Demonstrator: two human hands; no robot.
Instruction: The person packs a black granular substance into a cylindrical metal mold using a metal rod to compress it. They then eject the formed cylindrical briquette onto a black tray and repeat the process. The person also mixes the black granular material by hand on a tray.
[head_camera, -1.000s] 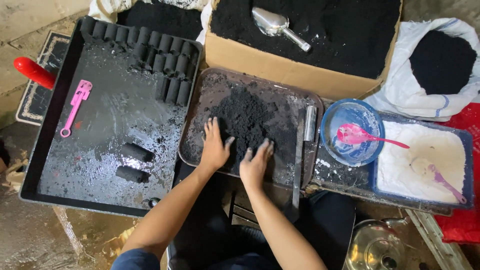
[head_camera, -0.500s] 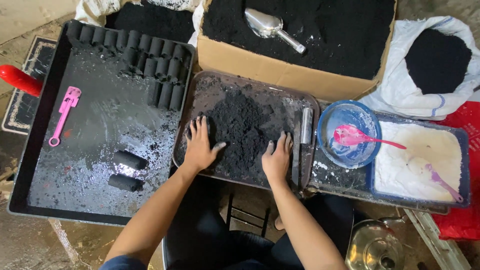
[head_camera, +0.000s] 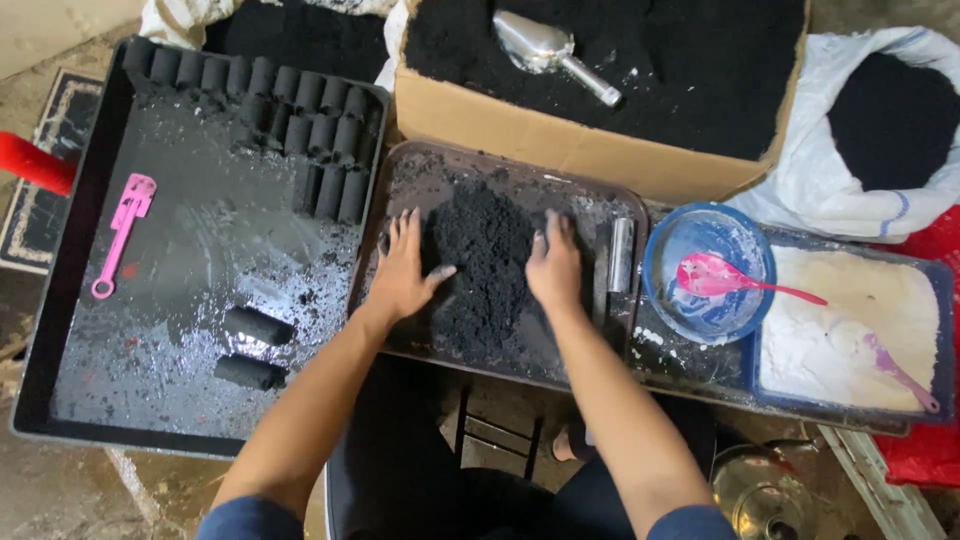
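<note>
Black powder heap (head_camera: 487, 262) on the brown tray (head_camera: 400, 190).
Left hand (head_camera: 403, 272) and right hand (head_camera: 555, 265) lie flat, fingers spread, flanking it; press inward evenly, keeping powder on the tray.

Rough concrete floor (head_camera: 60, 490), damp, soot-stained.

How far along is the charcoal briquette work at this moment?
Done: rows of black pressed cylinders fill the top of the big black tray, with two more lying lower down. In hand: the left hand and right hand press either side of the loose black pile on the brown tray. Left: that pile is unshaped; the metal tube lies unused beside it.
</note>
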